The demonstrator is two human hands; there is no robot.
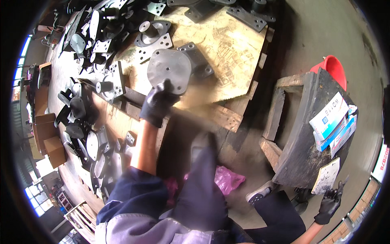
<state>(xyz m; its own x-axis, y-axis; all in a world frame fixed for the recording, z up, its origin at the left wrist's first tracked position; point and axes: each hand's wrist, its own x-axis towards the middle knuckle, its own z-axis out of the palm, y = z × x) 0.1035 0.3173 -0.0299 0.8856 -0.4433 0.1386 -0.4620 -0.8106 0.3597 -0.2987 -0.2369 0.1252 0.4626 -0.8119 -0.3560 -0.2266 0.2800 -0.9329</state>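
Observation:
My left hand (156,105), in a black glove, grips the lower edge of a rounded grey metal plate (167,67). The plate has a small hole in its middle and more near its edge. It partly hides a dark metal bracket (197,61) with bolt holes, and below left of that bracket another flanged part with a post (149,32) lies on the board. At the far lower right my right hand (330,205), also black-gloved, is beside a stained cream pad (326,177) on a dark stand. Its fingers are curled together; what they hold, if anything, is too small to make out.
Many metal parts (81,107) lie heaped at the left. A wooden pallet (233,53) carries the parts ahead. On the dark stand (296,162) at right lie white-and-blue boxes (335,124); a red bucket (335,71) is behind it. Pink plastic (228,179) lies near my legs.

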